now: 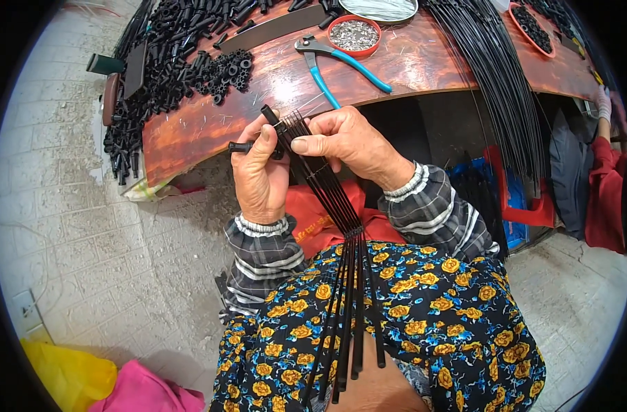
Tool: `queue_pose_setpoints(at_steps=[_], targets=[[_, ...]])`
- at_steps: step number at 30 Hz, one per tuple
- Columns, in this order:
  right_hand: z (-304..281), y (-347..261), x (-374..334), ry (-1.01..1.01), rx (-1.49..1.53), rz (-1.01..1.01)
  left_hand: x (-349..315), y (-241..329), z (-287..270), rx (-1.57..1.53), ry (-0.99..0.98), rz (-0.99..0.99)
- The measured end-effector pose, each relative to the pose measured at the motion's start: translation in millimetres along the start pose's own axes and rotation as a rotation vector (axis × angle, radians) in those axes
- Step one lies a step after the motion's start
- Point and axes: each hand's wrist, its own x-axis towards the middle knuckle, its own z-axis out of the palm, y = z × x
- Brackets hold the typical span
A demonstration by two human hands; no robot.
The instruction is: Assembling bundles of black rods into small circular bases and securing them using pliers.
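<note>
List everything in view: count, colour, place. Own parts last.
Rod bundle: 1, black, both hands
Table: 1, brown, ahead
Pliers: 1, teal handles, on table
Bowls: 2, red, on table
Strips: many, pale, table's far edge
Tubes: many, black, table's left
Rings: many, black, beside tubes
Long rods: many, black, over table's right
Crate: 1, blue, under table
Plastic frame: 1, red, by crate
Soft heaps: 2, yellow and pink, lower left
Co-worker's sleeve: 1, red, right
Flowered cloth: 1, black, lap
Sleeves: 2, black plaid, forearms
Left hand: 1, bare, on bundle's top
Right hand: 1, bare, on bundle's ribs
</note>
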Motion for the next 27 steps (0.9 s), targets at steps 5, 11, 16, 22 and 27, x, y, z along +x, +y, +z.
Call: queue_pose_setpoints(at_steps=[5,11,16,22,27], targets=[[2,-5,-2,0.026,0.028,0.018,1,0,-3,-0.025,0.019,-0.025],[6,-9,-6,0.080,-0.037,0.000,0,-2,6,0.013,0.132,-0.003],[0,1,-3,0.016,0.094,0.020,-3,-4,7,-0.027,0.038,0.023],[6,-3,-2,-0.006,0.087,0.010,-5,-1,2,-0.036,0.013,0.027],[3,-1,0,-0.004,0.103,0.025,-4,-1,7,-0.062,0.015,0.038]])
